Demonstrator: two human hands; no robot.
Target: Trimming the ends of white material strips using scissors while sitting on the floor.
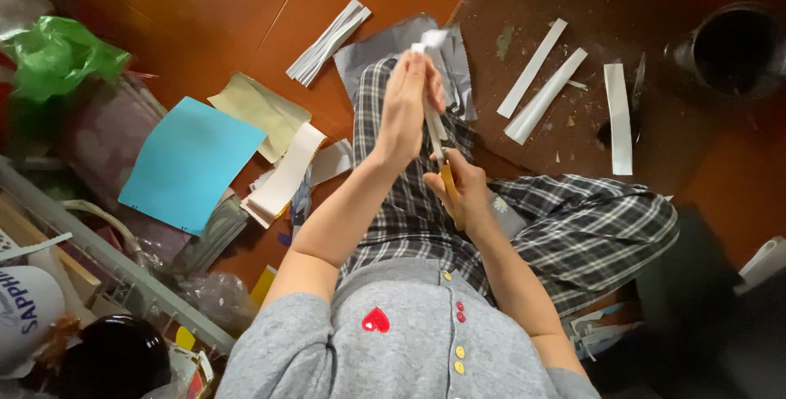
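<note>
The folded white paper strip [431, 55] stands upright over my lap, pinched near its top in my left hand [407, 108], whose fingers are closed around it. My right hand [467, 190] sits just below, wrapped shut around the yellow handle of a cutting tool [449, 186]; its blade runs up along the strip, though I cannot tell from here exactly where the edge meets the paper.

To cut this well, I judge I should keep the strip taut between my two hands, so the blade follows a straight line rather than wandering. My left fingers belong above and to the side of the blade's path, never in front of it. The stroke wants to be slow and even, with the blade kept parallel to the strip's long edge.

Finished white paper strips [544, 80] lie on the dark brown mat [696, 153] beyond my plaid-trousered knees, and another bundle of strips [327, 43] rests on the orange-brown floor [205, 6]. A light blue paper sheet [188, 162] lies to my left, beside a stack of cream paper [286, 174]. A crumpled green plastic bag [57, 55] sits farther left.
</note>
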